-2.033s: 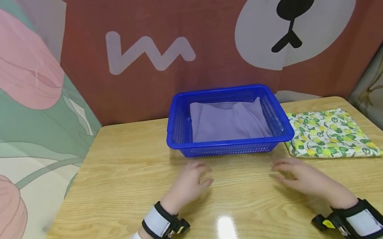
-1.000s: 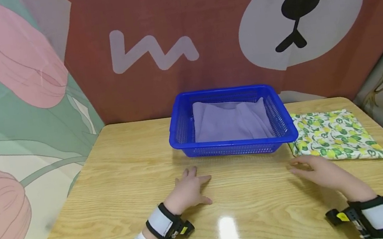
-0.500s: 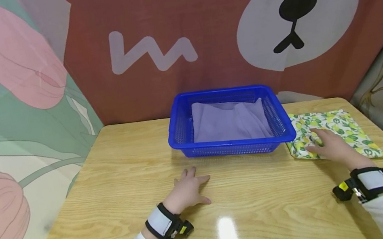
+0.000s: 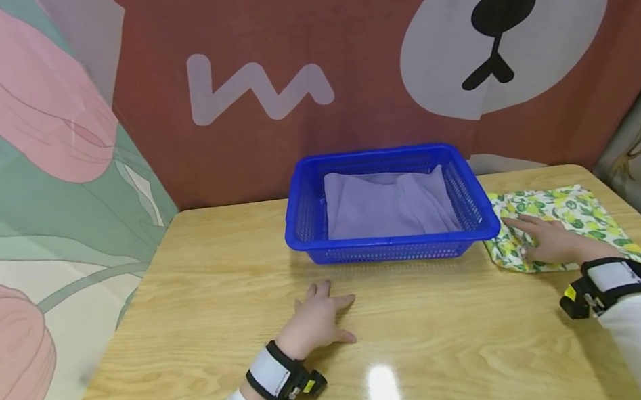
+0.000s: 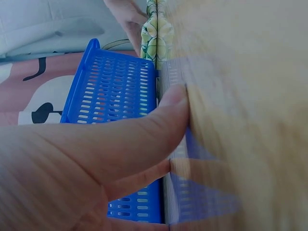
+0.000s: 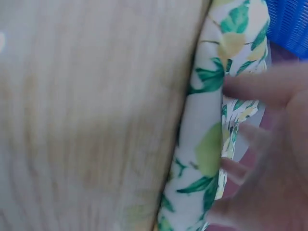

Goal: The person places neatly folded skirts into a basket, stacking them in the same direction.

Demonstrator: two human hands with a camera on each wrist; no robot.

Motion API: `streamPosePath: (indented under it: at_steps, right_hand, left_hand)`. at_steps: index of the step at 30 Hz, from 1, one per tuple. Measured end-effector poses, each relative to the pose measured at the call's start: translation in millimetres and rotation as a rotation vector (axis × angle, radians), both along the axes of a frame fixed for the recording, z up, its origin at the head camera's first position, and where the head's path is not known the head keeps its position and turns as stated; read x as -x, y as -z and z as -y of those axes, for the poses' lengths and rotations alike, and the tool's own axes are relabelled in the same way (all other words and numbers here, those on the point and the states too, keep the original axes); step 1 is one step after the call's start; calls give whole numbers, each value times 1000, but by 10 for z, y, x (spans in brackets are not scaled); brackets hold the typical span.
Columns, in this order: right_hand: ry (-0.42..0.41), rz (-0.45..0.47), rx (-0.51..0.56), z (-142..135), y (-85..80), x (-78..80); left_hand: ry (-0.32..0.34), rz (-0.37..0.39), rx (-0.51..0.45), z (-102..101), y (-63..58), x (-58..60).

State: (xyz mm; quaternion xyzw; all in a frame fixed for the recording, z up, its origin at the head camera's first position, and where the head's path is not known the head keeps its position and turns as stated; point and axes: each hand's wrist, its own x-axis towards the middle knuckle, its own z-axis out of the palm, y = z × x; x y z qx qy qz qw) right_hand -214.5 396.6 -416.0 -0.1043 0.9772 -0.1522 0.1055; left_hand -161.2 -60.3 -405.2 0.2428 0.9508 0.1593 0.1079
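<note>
My right hand (image 4: 550, 241) lies over a folded lemon-print cloth (image 4: 580, 208) at the table's right side. Seen from the right wrist, spread fingers touch the top of this cloth (image 6: 207, 139), which has a thick, rounded edge against the wood. My left hand (image 4: 313, 322) rests on the table with fingers spread, in front of a blue plastic basket (image 4: 394, 244), holding nothing. Inside the basket is a loosely folded lilac cloth (image 4: 385, 204). The left wrist view has the left thumb (image 5: 163, 118) on the table, with the basket's slotted wall (image 5: 113, 91) behind it.
A light wooden table (image 4: 206, 264) carries everything. The basket stands near its back edge, its right end close against the lemon-print cloth. Behind rises a brown hanging (image 4: 346, 32) with a bear's face, and a tulip-patterned hanging (image 4: 40, 130) is at the left.
My right hand has moved right from the bare wood onto the lemon-print cloth, whose near left part is now rumpled. My left hand has spread its fingers and settled on the table.
</note>
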Motion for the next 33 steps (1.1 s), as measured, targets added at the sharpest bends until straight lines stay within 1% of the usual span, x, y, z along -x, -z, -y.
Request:
streamPosePath:
  at_steps: [4,11,13,17,21,24,26,29,33]
  right_hand:
    - [31,51,-56,45,-28,11]
    - [67,114,-78,62,-163,4]
    - [70,142,-81,66,-202,-12]
    - [115,204,-104,85,-270,-74]
    - [171,239,-146,95,-307,-153]
    - [185,232,-183,93,-294,-209]
    - [180,213,-208,90,-270,-237]
    - [146,157,-227,73,-212,-255]
    - [96,91,-219,14,-117,-259]
  left_hand:
    - [-3,13,4,-11,20,-2]
    - [0,0,7,-19,47,23]
    - [0,0,8,-18,49,24]
    - [0,5,9,-18,58,28]
    - [-3,13,8,-23,79,40]
    - [-3,15,5,-25,88,41]
    - [-5,15,3,-21,89,36]
    - [-11,10,-3,-9,94,30]
    - [-13,6,-13,-7,93,26]
